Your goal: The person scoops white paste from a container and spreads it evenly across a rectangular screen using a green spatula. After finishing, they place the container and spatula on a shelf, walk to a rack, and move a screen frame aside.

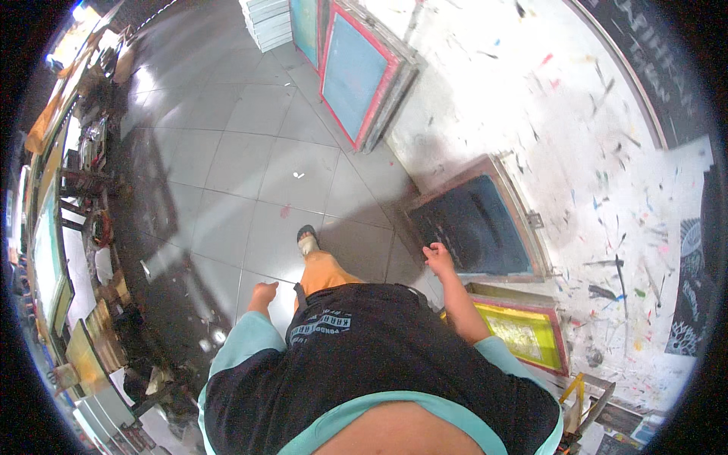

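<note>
My left hand [263, 292] hangs by my side over the grey floor, its fingers curled in, with nothing seen in it. To the right, my right hand [437, 258] is raised with loosely bent fingers, somewhat apart, and appears to hold nothing. Nearest to it is a wooden-edged screen frame [523, 216] with a dark panel, leaning against the wall; the hand overlaps its lower left corner in view, and I cannot tell whether they touch. Below that, a yellow-green screen frame [523, 334] with a reddish edge stands partly behind my right forearm.
Tiled grey floor [235, 159] stretches ahead, with my foot [306, 235] on it. Red-edged blue screen frames [353, 72] lean by the paint-smeared white wall [569, 98]. White stacked boxes [267, 23] stand far ahead. Cluttered shelves or racks [95, 337] line the left.
</note>
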### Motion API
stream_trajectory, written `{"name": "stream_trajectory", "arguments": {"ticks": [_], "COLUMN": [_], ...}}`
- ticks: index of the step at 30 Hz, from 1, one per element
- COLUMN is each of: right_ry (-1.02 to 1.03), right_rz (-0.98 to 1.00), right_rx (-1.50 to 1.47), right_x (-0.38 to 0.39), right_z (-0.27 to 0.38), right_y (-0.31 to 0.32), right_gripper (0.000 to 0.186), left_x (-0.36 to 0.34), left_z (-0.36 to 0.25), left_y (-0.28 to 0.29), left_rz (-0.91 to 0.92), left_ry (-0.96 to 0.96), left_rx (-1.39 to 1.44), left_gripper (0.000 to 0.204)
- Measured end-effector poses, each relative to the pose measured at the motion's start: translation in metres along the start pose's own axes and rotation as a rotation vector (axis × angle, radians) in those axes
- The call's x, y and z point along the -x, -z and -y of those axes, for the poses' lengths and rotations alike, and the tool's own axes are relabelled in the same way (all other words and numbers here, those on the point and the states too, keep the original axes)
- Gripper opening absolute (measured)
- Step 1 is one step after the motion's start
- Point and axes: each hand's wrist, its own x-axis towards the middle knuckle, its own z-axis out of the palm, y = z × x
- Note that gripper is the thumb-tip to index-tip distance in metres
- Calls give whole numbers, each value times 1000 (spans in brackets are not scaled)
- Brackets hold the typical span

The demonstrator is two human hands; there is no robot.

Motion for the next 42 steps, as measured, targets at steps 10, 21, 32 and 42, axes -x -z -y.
{"name": "stream_trajectory", "arguments": {"ticks": [10,21,32,42], "right_ry": [53,645,754,836], "right_rz": [171,-207,-284,-368], "right_rx": [354,264,587,470], "right_x": [-82,-260,-397,-407], "right_z": [162,439,497,499], "right_y": [-94,-40,-11,-6], "right_gripper": [57,54,49,34], "left_x": [-100,-93,-143,-161], "left_z": [-27,-81,-233,-372], "left_y": [134,259,387,427], "left_rz": [-226,65,9,105], "left_ry": [-34,185,-87,-147], "left_rx": [788,1772,1779,1571], "left_gripper": [45,65,63,57]}}
